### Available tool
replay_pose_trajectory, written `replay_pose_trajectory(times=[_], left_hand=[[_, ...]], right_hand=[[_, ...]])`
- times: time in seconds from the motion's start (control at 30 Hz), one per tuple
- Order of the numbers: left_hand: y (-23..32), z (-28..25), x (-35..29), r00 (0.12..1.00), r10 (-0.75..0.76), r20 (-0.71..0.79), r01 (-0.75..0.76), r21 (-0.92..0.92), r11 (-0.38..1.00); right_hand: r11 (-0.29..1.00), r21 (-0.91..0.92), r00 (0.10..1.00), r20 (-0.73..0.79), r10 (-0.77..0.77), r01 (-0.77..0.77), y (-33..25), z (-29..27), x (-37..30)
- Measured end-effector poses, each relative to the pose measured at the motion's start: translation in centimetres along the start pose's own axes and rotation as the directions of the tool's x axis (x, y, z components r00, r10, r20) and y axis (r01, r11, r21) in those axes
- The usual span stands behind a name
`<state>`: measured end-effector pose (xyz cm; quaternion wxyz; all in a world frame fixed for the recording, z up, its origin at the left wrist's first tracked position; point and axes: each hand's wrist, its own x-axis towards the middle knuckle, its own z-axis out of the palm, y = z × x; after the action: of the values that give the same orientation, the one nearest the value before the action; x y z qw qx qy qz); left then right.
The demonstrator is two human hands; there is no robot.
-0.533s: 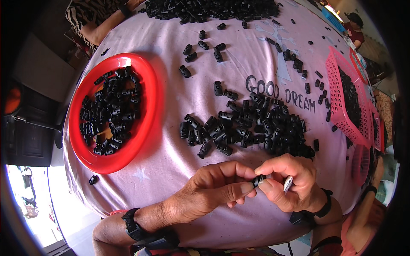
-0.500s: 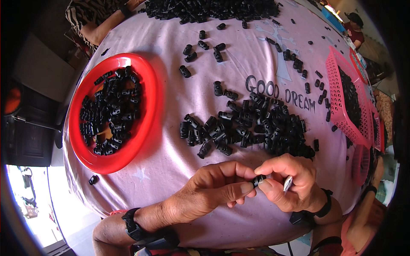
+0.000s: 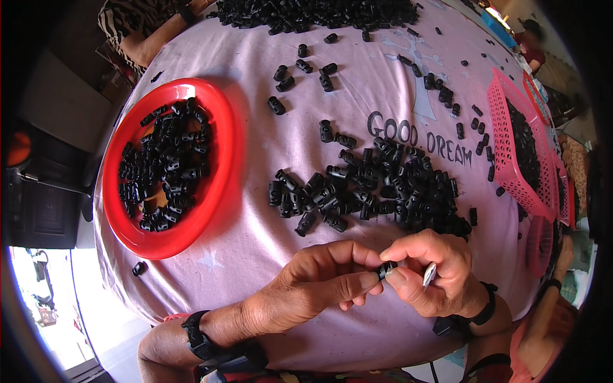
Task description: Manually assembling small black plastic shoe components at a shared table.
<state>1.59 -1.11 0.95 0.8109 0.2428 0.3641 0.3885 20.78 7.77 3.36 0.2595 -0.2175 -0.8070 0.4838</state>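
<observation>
Between the fingertips of both hands, low at the front of the table, is a small black plastic cord lock [image 3: 385,270]. My left hand [image 3: 313,281] pinches it with thumb and index finger from the left. From the other side my right hand [image 3: 437,271] grips it the same way. A small flat whitish piece [image 3: 430,274] sticks out between the right hand's thumb and curled fingers; its kind cannot be made out. Just beyond my hands lies a heap of black cord locks [image 3: 408,191]. At the left, a red round tray [image 3: 228,147] holds many more.
Pink cloth [image 3: 255,255] covers the table. A larger black heap [image 3: 306,16] lies at the far edge, with loose cord locks scattered nearer. Pink perforated baskets [image 3: 504,159] stand at the right. Another person's arm [image 3: 156,41] rests at the far left; other people sit at the right.
</observation>
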Motion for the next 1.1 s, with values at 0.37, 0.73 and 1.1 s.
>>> replay_pose_trajectory(times=[0.37,0.73,1.1], left_hand=[[0.04,-0.01,-0.07,1.0,0.013,0.007,-0.013,-0.019,1.0],[-0.16,0.01,-0.04,0.999,0.036,-0.001,-0.036,-0.061,0.997],[0.02,-0.11,-0.07,0.999,0.043,0.004,-0.042,-0.096,0.995]], right_hand=[[1.0,0.017,1.0,0.015,-0.003,0.003,-0.11,-0.02,0.11],[0.998,-0.008,0.995,0.086,-0.059,0.06,-0.05,-0.61,0.27],[1.0,-0.01,0.996,0.087,-0.016,0.017,0.11,-0.77,0.18]])
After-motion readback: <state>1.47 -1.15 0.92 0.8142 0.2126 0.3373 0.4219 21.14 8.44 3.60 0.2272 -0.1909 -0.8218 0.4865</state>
